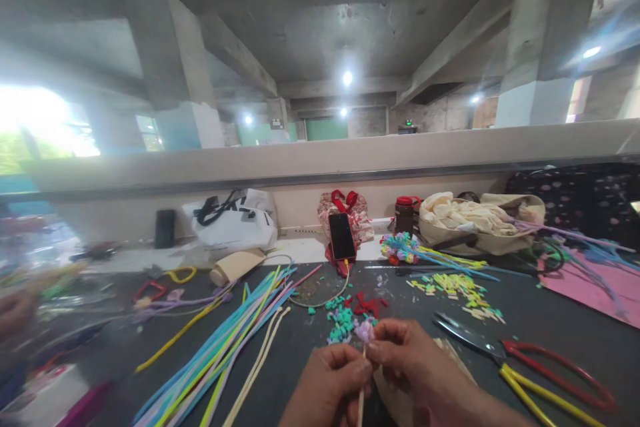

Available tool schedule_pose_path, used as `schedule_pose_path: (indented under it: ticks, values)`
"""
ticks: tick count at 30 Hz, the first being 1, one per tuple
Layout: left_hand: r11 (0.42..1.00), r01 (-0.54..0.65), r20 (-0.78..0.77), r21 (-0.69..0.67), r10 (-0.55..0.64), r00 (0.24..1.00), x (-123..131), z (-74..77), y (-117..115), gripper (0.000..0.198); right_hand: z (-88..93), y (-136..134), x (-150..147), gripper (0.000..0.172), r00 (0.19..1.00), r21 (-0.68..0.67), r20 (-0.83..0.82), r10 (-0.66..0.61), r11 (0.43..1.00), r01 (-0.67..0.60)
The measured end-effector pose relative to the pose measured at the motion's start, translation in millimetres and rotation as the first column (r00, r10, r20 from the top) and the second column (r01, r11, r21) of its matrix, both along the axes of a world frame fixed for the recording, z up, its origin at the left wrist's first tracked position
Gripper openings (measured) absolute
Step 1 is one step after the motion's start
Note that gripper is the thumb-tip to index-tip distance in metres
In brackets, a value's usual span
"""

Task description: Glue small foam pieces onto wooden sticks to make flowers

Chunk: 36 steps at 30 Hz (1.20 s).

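Lilac bloom (365, 330): atop a pale stem (361, 407), between both hands, over the dark table (300, 333).
Left hand (333, 383): fingers pinched round the pale stem, just below the bloom.
Right hand (415, 360): thumb and forefinger pinching the bloom's right edge, from where I stand.
Loose bits: teal pieces (341, 323) just beyond the bloom — red pieces (367, 305) behind, yellow pieces (457, 288) farther right.
Long stems (215, 353): blue, yellow, lilac bundle, left of the hands.
Scissors (465, 333): right of the right hand — one red handle, one yellow.
Phone (341, 237): propped up, cable plugged in.
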State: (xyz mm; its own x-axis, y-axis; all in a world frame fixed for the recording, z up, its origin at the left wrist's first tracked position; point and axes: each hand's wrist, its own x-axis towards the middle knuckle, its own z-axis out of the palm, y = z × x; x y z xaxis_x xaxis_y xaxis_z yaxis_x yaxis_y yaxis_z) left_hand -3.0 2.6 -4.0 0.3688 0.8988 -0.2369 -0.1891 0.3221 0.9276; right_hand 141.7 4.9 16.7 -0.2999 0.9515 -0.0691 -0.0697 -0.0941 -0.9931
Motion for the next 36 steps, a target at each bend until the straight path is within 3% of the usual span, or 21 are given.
schedule_pose_path:
  ticks: [8, 18, 28, 36]
  values:
    - [0.994, -0.040, -0.091, 0.104, 0.050, 0.995, 0, -2.7, 0, 0.042, -7.6, 3, -1, 0.019, 0.999, 0.010, 0.039, -0.009, 1.000, 0.009]
    - [0.995, -0.068, -0.087, 0.077, 0.075, 0.993, 2, -1.8, -3, 0.037, -13.2, 4, -3, 0.017, 0.997, 0.011, 0.067, -0.027, 1.000, 0.026]
    - [0.998, -0.062, 0.027, 0.010, 0.062, 0.998, -5, 6.1, 0, 0.037, -1.6, -1, -3, 0.012, 0.994, -0.005, 0.095, -0.051, 0.999, 0.052]
    - [0.997, -0.041, 0.063, -0.062, 0.045, 0.997, -8, -4.9, 8, 0.043, -12.5, 1, -7, 0.019, 1.000, 0.047, 0.004, -0.023, 0.999, 0.023]
